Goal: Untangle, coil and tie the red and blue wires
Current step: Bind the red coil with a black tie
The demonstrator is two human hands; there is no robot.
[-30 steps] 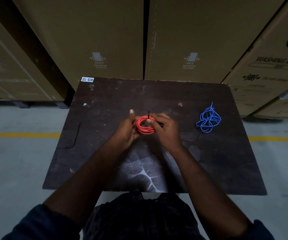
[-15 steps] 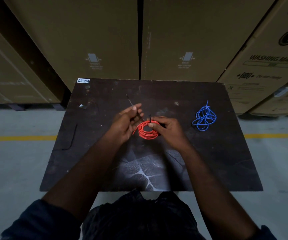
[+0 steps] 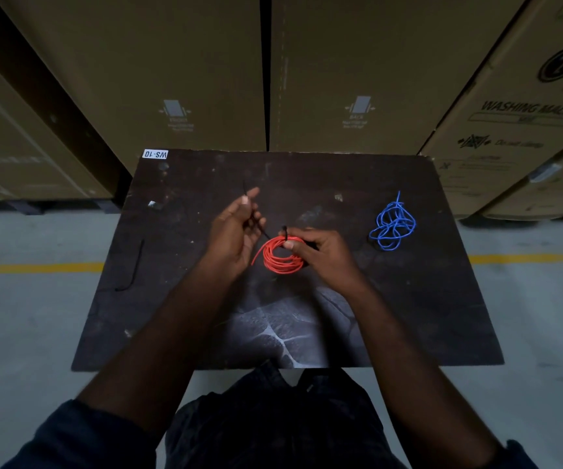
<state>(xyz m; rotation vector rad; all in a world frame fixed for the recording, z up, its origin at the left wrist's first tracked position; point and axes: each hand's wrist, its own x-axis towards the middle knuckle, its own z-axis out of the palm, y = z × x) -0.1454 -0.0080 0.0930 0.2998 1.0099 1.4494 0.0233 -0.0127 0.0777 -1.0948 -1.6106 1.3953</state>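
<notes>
The right hand (image 3: 320,253) pinches the coiled red wire (image 3: 278,260) steady at the middle of the dark table (image 3: 408,316) while the left hand (image 3: 234,231) grips the tail of its thin black tie (image 3: 266,234), seemingly to cinch it; the tangled blue wire (image 3: 393,226) lies apart.

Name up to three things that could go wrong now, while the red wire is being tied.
1. The left hand pulls the black tie by its tail; a hard tug could drag the red coil from the right hand pinch and spill its loops.
2. One red end sticks out at the coil's lower left and may escape the tie.
3. The blue wire lies tangled on the table; its knots might tighten if pulled hastily.
</notes>
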